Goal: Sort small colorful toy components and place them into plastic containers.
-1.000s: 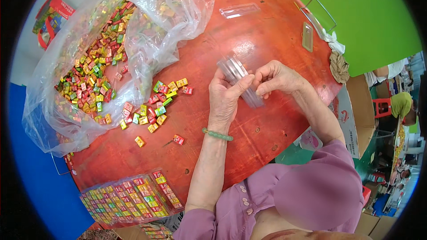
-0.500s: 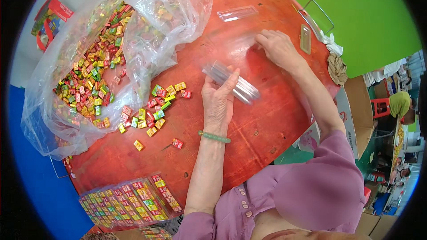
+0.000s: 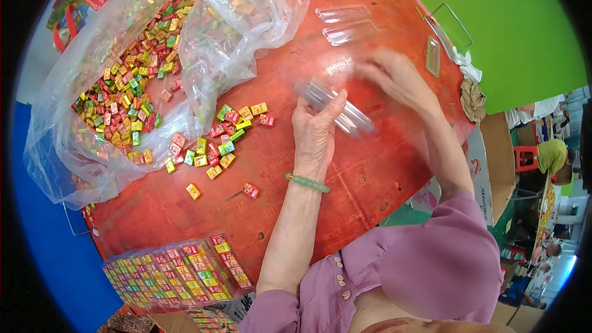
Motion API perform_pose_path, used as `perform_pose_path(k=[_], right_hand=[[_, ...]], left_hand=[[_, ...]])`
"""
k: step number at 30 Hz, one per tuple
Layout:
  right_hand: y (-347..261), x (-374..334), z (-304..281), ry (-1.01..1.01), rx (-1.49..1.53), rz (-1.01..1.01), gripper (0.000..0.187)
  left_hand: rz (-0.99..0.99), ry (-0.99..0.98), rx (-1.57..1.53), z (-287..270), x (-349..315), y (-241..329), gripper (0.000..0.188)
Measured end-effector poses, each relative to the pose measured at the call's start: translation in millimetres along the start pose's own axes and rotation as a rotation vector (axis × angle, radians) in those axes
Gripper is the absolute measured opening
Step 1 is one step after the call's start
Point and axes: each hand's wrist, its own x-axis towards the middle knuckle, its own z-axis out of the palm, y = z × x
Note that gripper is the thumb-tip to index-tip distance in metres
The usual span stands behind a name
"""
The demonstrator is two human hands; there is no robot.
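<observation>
My left hand (image 3: 316, 131), with a green bead bracelet (image 3: 307, 182) at its wrist, is closed round a stack of narrow clear plastic trays (image 3: 348, 117). The thumb lies across the top of the stack. My right hand (image 3: 394, 77) is up and to the right of the stack, over the table, apart from it; motion smears its fingers. Two clear trays (image 3: 343, 13) lie side by side on the far part of the red table, just beyond my right hand. Small wrapped packs (image 3: 227, 129) in red, yellow and green are scattered left of my left hand.
A large clear plastic bag (image 3: 216, 61) full of such packs lies open at the left. Filled trays (image 3: 179, 274) stand in rows at the near left edge of the red table (image 3: 296, 222). A lone tray (image 3: 433, 57) and brown cloth (image 3: 472, 98) are at the right edge.
A second clear tray now lies beside the first on the far part of the table. My right hand has moved slightly right; my left hand still holds the stack.
</observation>
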Motion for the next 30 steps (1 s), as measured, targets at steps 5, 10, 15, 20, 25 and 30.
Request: perform_pose_path(k=[5, 10, 15, 20, 25, 30], right_hand=[[-24.6, -46.7, 3.6, -0.403, 0.712, 0.168, 0.017], [-9.7, -50.6, 4.6, -0.412, 0.959, 0.250, 0.014], [7.6, -47.4, -7.2, -0.350, 0.868, 0.207, 0.004], [49.3, -15.8, -1.6, 0.156, -0.098, -0.163, 0.008], [87.4, 11.7, 9.0, 0.236, -0.505, -0.310, 0.014], [69.9, 20.9, -0.9, 0.206, -0.530, -0.208, 0.021]], left_hand=[[-0.039, -0.041, 0.093, -1.2, -0.4, -2.2, 0.038], [-0.112, -0.161, 0.109, 3.5, -3.7, 2.2, 0.038], [-0.103, -0.151, 0.087, 8.7, -5.9, 5.3, 0.037], [0.045, 0.002, 0.053, 0.2, 3.0, 0.5, 0.033], [0.061, 0.025, 0.026, -0.1, 3.6, 0.4, 0.033], [0.063, 0.030, 0.031, -2.0, 3.7, 1.2, 0.035]])
